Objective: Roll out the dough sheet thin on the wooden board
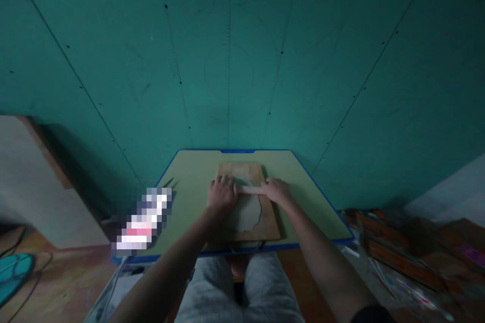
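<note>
A pale rolling pin [251, 190] lies crosswise over a flat sheet of dough [244, 216] with an uneven edge. My left hand [222, 193] is closed over the pin's left end, knuckles up. At the other end, my right hand [278, 190] grips the pin with its fingers curled round it. Under the dough is a wooden board [272, 224], with a whitish dusting on its far part. Both pin ends are hidden by my hands.
The board rests on a pale yellow-green table [189, 207] with a blue rim, against a green wall [227, 60]. A pixelated item [142, 222] lies at the table's left. Wooden pieces and clutter [401, 252] are on the floor at right; a pale panel [49, 186] leans at left.
</note>
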### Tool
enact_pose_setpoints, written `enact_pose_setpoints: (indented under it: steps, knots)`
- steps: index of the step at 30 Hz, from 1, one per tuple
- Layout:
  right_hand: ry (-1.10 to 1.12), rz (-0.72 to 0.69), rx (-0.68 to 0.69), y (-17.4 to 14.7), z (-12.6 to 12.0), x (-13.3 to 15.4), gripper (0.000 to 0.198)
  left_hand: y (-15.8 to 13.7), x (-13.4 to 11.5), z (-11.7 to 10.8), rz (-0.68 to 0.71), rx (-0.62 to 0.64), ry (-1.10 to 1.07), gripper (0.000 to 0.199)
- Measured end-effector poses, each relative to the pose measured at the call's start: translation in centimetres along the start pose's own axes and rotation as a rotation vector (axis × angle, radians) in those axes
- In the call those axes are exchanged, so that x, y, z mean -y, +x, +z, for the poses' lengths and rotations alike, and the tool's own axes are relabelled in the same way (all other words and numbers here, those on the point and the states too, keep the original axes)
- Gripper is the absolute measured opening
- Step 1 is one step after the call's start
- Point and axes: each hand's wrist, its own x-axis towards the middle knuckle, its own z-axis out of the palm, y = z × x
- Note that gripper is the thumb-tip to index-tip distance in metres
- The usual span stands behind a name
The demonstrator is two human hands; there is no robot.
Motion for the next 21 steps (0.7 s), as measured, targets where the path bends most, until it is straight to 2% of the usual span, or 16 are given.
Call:
enact_pose_setpoints:
  steps: [4,9,13,15,18,21]
  knots:
    - [0.001,-0.035,-0.052,-2.2,0.5,-0.1,0.032,-1.5,0.0,-0.1,0.044,0.011,-0.021,0.039]
    - [0.008,-0.013,-0.136,-3.5,0.5,-0.7,0.042,-4.1,-0.3,0.0,0.096,-0.002,-0.032,0.038]
    - [0.024,-0.026,-0.182,-3.4,0.6,-1.1,0.039,-7.4,-1.6,0.2,0.131,-0.005,-0.077,0.05]
    - [0.05,-0.069,-0.195,-3.2,0.9,-0.9,0.039,-9.0,-2.1,0.4,0.193,-0.005,-0.13,0.057]
    - [0.146,-0.114,-0.217,-2.7,1.7,0.3,0.044,-11.1,-2.4,1.1,0.289,-0.001,-0.243,0.07]
    - [0.231,-0.141,-0.199,-2.2,2.6,2.1,0.047,-12.9,-2.0,1.9,0.334,-0.057,-0.361,0.077]
